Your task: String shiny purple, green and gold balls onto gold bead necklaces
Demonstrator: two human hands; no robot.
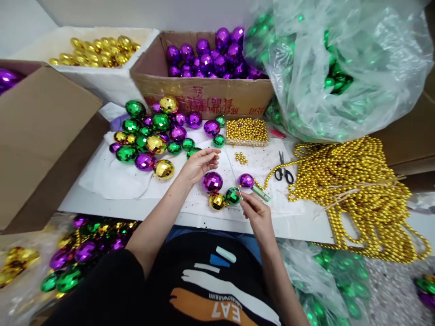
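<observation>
My left hand (201, 165) is raised over the white cloth, thumb and fingers pinched on what looks like a small gold bead. My right hand (257, 214) pinches a thin thread (232, 170), which slants up and away over the cloth. Just past its fingertips lie a green faceted ball (233, 195) and a purple ball (246, 180). A larger purple ball (212, 182) and a gold ball (217, 201) sit below my left hand. Several loose gold beads (241, 158) rest on the cloth near a shallow box of gold beads (247, 132).
Black scissors (284, 174) lie beside a heap of gold bead strands (353, 190) at the right. Mixed green, purple and gold balls (156, 145) crowd the left. Behind stand a carton of purple balls (204, 93), a white foam box (142, 54) and a plastic bag (356, 90).
</observation>
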